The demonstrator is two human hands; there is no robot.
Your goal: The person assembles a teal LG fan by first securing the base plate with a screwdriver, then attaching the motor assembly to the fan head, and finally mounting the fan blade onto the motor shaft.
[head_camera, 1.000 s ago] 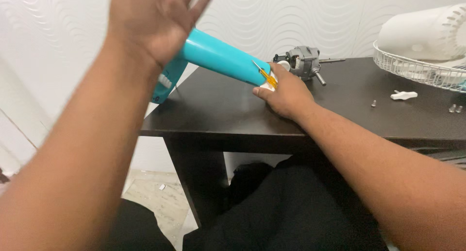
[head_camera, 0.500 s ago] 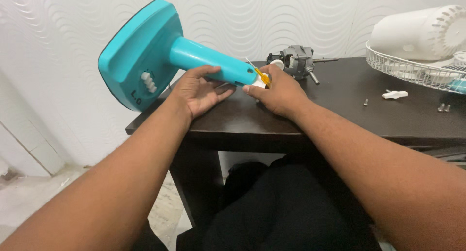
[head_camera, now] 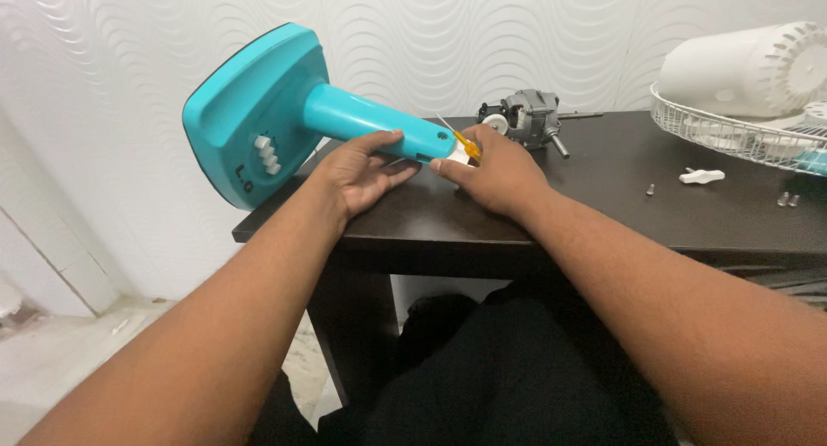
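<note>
steadiness matters most here, we judge: with the teal fan stand [head_camera: 284, 118] lying tilted across the corner of the dark table [head_camera: 655, 226], the neck wants firm support from below while the tool end stays lined up with the opening, and no twisting force should tip the heavy base off the edge.

our left hand [head_camera: 362, 172], left of centre in the frame, cups the underside of the stand's neck, fingers curled around it. our right hand [head_camera: 498, 172], at centre, is closed on a small yellow-handled screwdriver [head_camera: 463, 143] and a white fitting at the neck's end; how tight that grip is we cannot tell. the stand's square base, with its white knob, hangs out past the table edge toward the upper left, and the neck runs down-right to meet both hands.

just behind the right hand sits a grey motor [head_camera: 530, 118]. toward the upper right lie a white wire grille [head_camera: 732, 136], a white housing [head_camera: 749, 62], a white clip [head_camera: 702, 177] and loose screws [head_camera: 788, 199].
</note>
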